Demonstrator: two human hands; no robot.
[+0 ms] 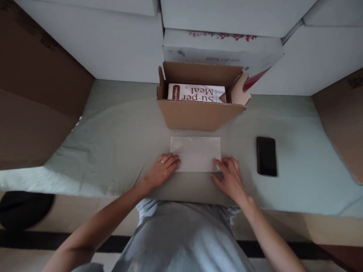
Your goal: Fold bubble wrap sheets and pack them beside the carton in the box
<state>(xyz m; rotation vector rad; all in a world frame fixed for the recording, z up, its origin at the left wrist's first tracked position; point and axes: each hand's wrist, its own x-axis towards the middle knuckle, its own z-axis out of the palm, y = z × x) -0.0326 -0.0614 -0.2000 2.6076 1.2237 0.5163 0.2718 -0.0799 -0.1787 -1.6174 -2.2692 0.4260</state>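
Observation:
A flat white folded sheet (195,153) lies on the pale green table cover (113,143) in front of me. My left hand (162,170) rests on its near left corner, fingers curled and pressed down on the edge. My right hand (229,174) presses its near right corner the same way. Just beyond the sheet stands an open brown cardboard box (198,113) holding a white packet (195,93) printed "Su-per Meal".
A black phone (266,155) lies face up to the right of the sheet. Large brown cartons stand at the left (36,87) and right (343,121) edges. White boxes (221,49) are stacked behind. A dark round object (22,208) sits below the table's left.

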